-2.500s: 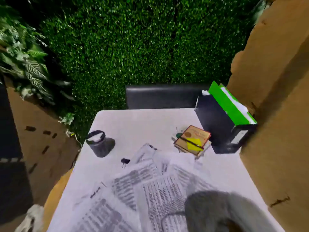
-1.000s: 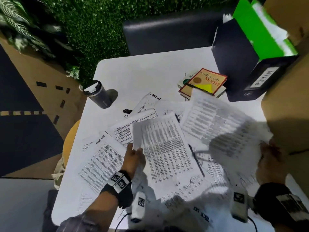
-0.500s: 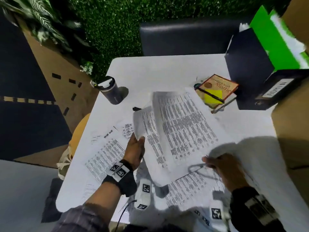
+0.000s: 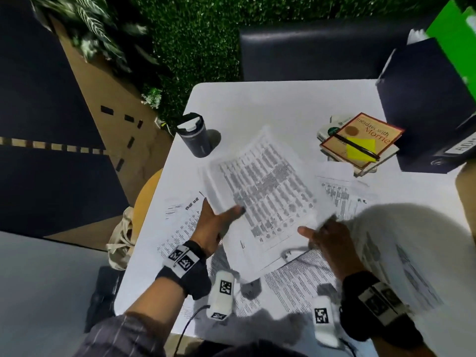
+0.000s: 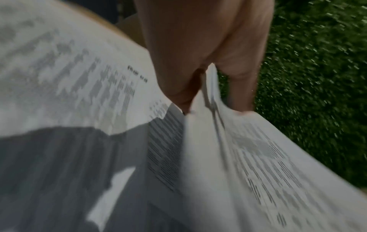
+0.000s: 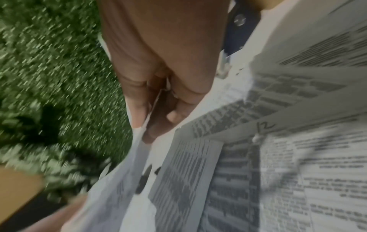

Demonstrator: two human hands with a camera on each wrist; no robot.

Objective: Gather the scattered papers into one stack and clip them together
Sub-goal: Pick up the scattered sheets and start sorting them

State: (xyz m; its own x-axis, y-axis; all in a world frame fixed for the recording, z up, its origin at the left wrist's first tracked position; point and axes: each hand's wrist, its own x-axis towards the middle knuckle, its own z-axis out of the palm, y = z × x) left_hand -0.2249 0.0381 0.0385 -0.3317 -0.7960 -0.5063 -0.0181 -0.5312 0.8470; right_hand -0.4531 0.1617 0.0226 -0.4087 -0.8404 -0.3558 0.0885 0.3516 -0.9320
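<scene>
Above the white table [image 4: 270, 106] my left hand [image 4: 222, 213] grips a bundle of printed sheets [image 4: 260, 191] by its left edge, thumb on top. The left wrist view shows the left hand [image 5: 213, 105] pinching the bundle [image 5: 248, 157]. My right hand [image 4: 318, 228] pinches another sheet [image 4: 412, 243] that billows up at the right; in the right wrist view the right hand [image 6: 155, 119] has thumb and fingers on that sheet's edge [image 6: 127, 180]. Loose papers lie at the left [image 4: 180, 222], near me [image 4: 296, 287] and at the right [image 4: 337, 191]. No clip shows.
A dark travel mug [image 4: 195, 137] stands by the table's left edge. Books with a yellow note and a pen [image 4: 360, 143] lie at the back right, beside a dark file box [image 4: 425, 112] with a green folder. A black chair [image 4: 309, 47] stands behind; a yellow stool [image 4: 146, 199] at left.
The view has tipped down and both hands have come in. The left hand's bundle has grown and lifted off the table. The right hand has let go of it and raised a further sheet at the right.
</scene>
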